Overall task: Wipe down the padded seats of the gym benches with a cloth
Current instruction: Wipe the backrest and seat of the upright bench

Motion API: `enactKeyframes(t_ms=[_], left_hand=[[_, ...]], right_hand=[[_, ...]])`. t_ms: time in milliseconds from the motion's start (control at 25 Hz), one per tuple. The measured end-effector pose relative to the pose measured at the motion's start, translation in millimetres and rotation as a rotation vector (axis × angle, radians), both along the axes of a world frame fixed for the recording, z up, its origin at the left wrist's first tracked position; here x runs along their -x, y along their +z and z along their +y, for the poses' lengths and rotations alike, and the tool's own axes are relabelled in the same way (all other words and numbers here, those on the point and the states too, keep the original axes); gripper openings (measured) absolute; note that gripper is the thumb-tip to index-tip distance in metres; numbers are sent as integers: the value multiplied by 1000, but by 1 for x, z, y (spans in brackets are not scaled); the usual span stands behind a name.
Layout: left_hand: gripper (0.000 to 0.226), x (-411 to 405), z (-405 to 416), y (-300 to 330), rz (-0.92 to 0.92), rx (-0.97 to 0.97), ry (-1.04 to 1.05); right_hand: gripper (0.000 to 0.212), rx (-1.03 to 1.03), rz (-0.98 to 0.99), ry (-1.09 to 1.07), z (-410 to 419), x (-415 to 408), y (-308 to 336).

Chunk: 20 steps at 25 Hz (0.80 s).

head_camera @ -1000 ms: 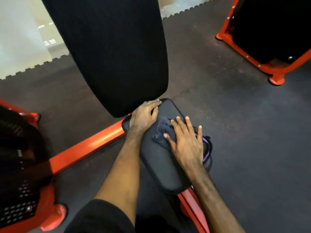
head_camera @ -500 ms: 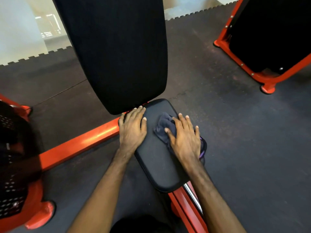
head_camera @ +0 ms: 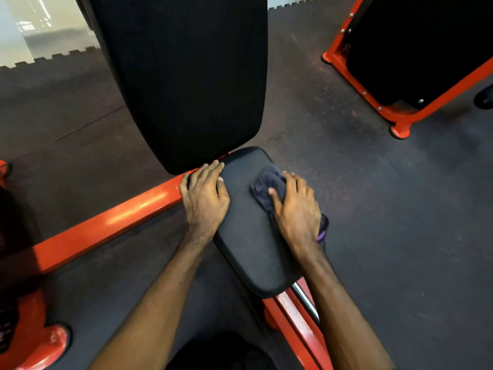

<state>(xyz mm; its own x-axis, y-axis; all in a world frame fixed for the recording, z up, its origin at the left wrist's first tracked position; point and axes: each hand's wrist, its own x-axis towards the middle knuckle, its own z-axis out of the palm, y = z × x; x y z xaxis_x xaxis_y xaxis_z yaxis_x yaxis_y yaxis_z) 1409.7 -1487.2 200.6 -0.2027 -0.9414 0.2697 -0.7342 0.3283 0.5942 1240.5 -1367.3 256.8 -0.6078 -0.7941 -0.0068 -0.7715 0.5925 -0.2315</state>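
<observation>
Seen from above, looking down at a black padded seat (head_camera: 253, 236) on an orange bench frame (head_camera: 106, 222), with the tall black backrest pad (head_camera: 186, 76) rising at the far end. Resting flat on the seat's left edge, near the backrest: left hand (head_camera: 204, 200), fingers straight and holding nothing, probably bracing the body while leaning in. Pressed palm-down on the seat's right side: right hand (head_camera: 297, 209), fingers spread over a bunched dark cloth (head_camera: 266, 184), pinning it to the padding rather than gripping it, likely so a push drags the whole cloth across the surface. Sticking out beyond the fingertips toward the backrest, most of the visible cloth; peeking from under the palm at the seat's right edge, a purple scrap. Far right, on dark rubber flooring (head_camera: 386, 209), part of another orange-framed bench (head_camera: 400, 108), presumably awaiting its own wipe.
</observation>
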Motion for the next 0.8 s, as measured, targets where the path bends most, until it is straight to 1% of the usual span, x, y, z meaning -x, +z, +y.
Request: enactKeyframes(t_ms=[40, 120, 200, 280, 360, 480, 640, 720, 800], left_hand=[[43, 1, 1, 1, 4, -6, -2], [44, 0, 2, 3, 56, -40, 17], [44, -3, 4, 5, 178, -121, 89], [44, -4, 5, 7, 297, -181, 148], [44, -4, 4, 9, 348, -170, 172], [43, -4, 4, 6, 362, -142, 163], [43, -2, 1, 3, 327, -126, 169], [43, -2, 1, 2, 307, -125, 171], [44, -3, 2, 3, 302, -122, 162]], right_hand=[[60, -2, -21, -22, -8, 2, 1], [59, 9, -30, -20, 5, 2, 6], [59, 6, -23, -37, 43, -3, 13], [65, 7, -57, -94, 83, -12, 19], [73, -6, -42, -123, 90, -14, 20], [83, -80, 50, -99, 41, -3, 20], [77, -67, 9, -53, -43, 4, 15], [72, -64, -18, -6, -41, 6, 17], [65, -71, -82, 8, -8, 10, 24]])
